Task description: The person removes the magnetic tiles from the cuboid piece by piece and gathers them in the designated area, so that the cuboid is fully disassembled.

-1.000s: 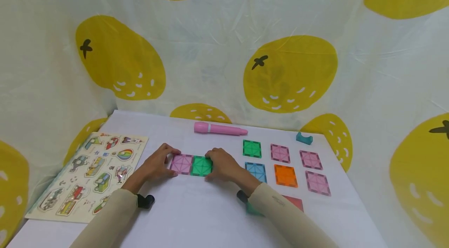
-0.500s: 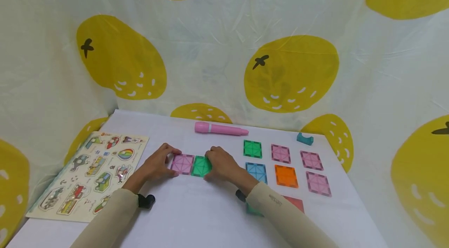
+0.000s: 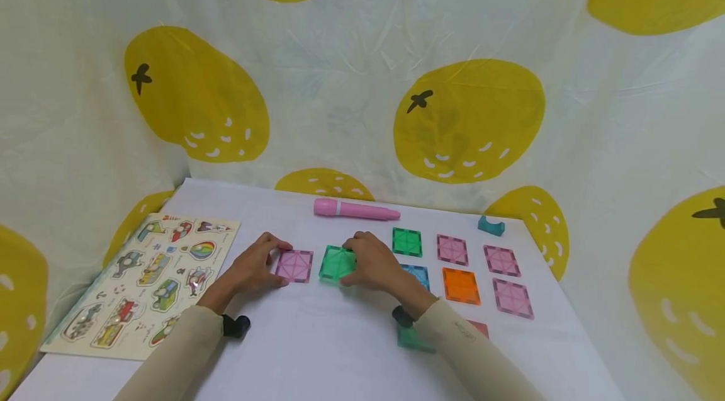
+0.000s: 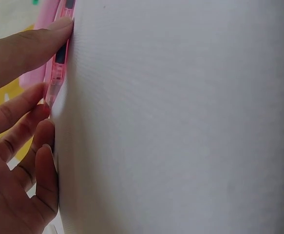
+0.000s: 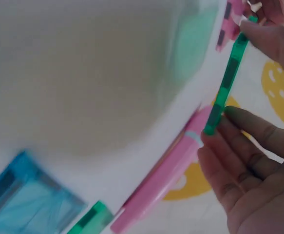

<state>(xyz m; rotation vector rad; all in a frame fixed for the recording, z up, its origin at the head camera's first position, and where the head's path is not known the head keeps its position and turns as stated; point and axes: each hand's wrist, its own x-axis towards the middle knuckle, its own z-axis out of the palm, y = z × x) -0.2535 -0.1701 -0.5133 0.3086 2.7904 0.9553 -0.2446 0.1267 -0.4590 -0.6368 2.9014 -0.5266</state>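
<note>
In the head view, a translucent pink square magnetic tile [image 3: 295, 266] lies flat on the white cloth. My left hand [image 3: 253, 265] holds it at its left side, thumb and fingers on its edges. Seen from the left wrist, the thumb presses on the edge of the pink tile [image 4: 59, 61]. To the right, my right hand [image 3: 372, 264] pinches a green magnetic tile [image 3: 335, 262] between thumb and fingers. The right wrist view has this green tile [image 5: 225, 80] edge-on, raised off the cloth, with a green tint below it. A gap separates the two tiles.
Several square tiles lie to the right, among them an orange tile [image 3: 461, 286] and a blue tile [image 3: 418, 274] partly behind the right wrist. A pink pen-like stick [image 3: 357, 209], a teal curved block [image 3: 491, 225] and a picture puzzle board [image 3: 147, 281] surround the work.
The green tile, which lay against the pink one, has come away to the right and up in my right hand. My left hand and the pink tile stay put.
</note>
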